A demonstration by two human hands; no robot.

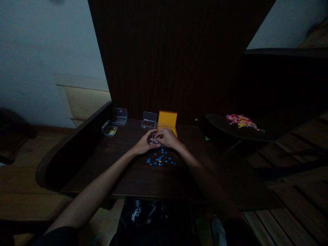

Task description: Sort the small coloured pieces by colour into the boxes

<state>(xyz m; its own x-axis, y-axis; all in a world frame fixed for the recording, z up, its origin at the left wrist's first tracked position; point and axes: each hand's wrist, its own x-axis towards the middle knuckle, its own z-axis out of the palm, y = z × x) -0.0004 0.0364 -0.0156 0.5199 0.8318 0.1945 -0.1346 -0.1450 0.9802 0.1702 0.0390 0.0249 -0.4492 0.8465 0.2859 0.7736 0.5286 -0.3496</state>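
My left hand curls round the left side of a small clear plastic box, which is mostly hidden between the hands. Over the same box bends my right hand, its fingers drawn together at the box; what they pinch is too small to make out. Just in front of both hands, small blue pieces lie scattered on the dark wooden table, with a few pale ones among them. Right behind my right hand stands an open yellow case, its lid upright.
Three clear boxes with raised lids stand toward the back: an open box, one holding dark bits and one with yellow and white pieces. A pile of pink and yellow pieces lies on a side shelf. A raised wooden panel borders the left.
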